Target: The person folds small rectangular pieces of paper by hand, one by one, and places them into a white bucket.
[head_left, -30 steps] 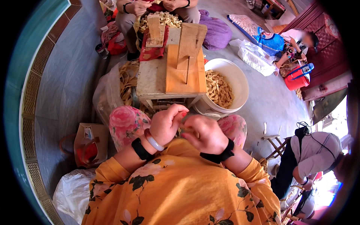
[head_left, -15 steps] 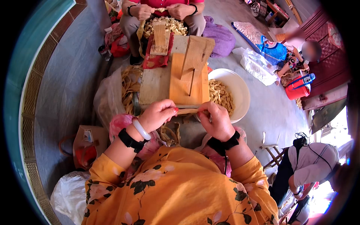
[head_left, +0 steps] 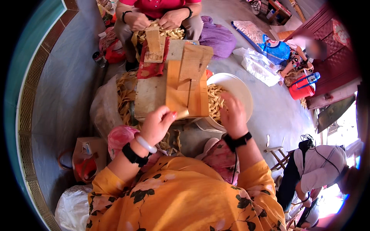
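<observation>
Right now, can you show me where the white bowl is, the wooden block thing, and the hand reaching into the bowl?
white bowl [head_left: 243, 86]: head view, on its bare inner wall.
wooden block stand [head_left: 187, 82]: head view, on its upright plank.
right hand [head_left: 232, 115]: head view, on the back of the hand.

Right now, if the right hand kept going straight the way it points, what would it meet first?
Most likely the pale strips heaped in the white bowl: the right hand reaches over the bowl's near rim, fingers toward them. Its height above them is unclear.

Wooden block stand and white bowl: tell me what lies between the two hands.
Head view: between left hand and right hand sits the wooden stand's near edge and the white bowl's pale strips.
</observation>
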`<state>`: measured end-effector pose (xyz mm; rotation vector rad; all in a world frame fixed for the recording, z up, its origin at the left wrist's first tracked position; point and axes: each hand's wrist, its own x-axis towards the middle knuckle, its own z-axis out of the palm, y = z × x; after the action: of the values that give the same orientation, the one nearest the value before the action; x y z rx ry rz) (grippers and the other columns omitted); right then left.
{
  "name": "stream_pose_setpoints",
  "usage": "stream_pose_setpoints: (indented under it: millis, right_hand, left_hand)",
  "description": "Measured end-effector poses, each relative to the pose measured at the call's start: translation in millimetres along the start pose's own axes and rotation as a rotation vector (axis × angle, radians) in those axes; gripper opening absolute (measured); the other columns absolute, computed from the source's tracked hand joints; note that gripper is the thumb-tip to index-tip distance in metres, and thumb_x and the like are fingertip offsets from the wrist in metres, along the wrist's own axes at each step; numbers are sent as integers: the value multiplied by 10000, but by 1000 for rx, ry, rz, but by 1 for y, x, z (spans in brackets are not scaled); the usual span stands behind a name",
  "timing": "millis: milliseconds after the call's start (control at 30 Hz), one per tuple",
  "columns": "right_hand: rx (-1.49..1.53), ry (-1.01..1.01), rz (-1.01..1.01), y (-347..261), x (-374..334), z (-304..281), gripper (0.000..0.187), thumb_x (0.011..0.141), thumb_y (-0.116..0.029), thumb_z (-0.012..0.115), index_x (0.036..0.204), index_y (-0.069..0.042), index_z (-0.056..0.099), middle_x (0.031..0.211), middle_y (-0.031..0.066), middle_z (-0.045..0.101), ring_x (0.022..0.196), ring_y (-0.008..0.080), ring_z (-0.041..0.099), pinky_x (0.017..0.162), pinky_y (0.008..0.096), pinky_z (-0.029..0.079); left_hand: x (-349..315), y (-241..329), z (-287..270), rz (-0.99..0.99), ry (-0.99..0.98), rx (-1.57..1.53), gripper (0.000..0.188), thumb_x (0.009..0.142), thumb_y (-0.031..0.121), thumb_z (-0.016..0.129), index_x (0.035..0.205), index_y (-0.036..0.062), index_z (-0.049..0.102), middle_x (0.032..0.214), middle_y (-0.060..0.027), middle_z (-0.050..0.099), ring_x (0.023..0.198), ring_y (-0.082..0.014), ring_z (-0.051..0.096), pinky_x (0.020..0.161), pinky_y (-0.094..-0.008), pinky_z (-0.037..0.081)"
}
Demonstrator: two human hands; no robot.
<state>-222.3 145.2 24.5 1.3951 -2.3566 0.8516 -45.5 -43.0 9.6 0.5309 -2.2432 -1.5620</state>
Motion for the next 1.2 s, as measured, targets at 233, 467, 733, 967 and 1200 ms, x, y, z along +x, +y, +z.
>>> stream_pose_setpoints:
  millis: [233,467,733,967,1200]
  right_hand:
    - [210,-132,-364,-76,-48,-15,242,696,-58,626,937,-54,605,856,72,582,767,241,569,685,354,470]
    - [105,54,-286,-63,-47,-31,329,701,16,612,1023,-50,588,749,56,579,611,251,558,555,356,435]
    - [788,-278,-181,-93,-76,-22,223,767,11,599,972,-46,532,805,120,605,728,345,598,645,414,491]
    - [374,-117,-419,-80,-89,-12,164,759,-121,578,905,-60,536,710,99,541,629,292,557,586,378,456]
    - [1590,-502,906,-58,-87,0,111,912,-138,567,952,-35,568,739,-1,590,563,63,480,512,191,386]
  left_hand:
    - [-40,14,12,-326,-567,-596,106,936,109,473,902,41,548,693,29,490,623,-47,439,566,-201,379]
    - [-53,17,-1,-300,-583,-1229,168,905,197,530,919,31,556,677,6,499,589,-106,433,579,-223,359]
    - [-65,46,20,454,-155,121,297,855,6,507,1141,12,587,1017,-82,616,864,-201,568,753,-336,482]
    - [-77,-4,33,286,-633,-30,96,881,82,529,969,46,541,951,-92,561,786,-253,581,665,-341,450]
    - [-69,21,47,297,-376,-8,344,782,-51,627,1069,48,466,922,-132,610,793,-277,617,669,-329,471]
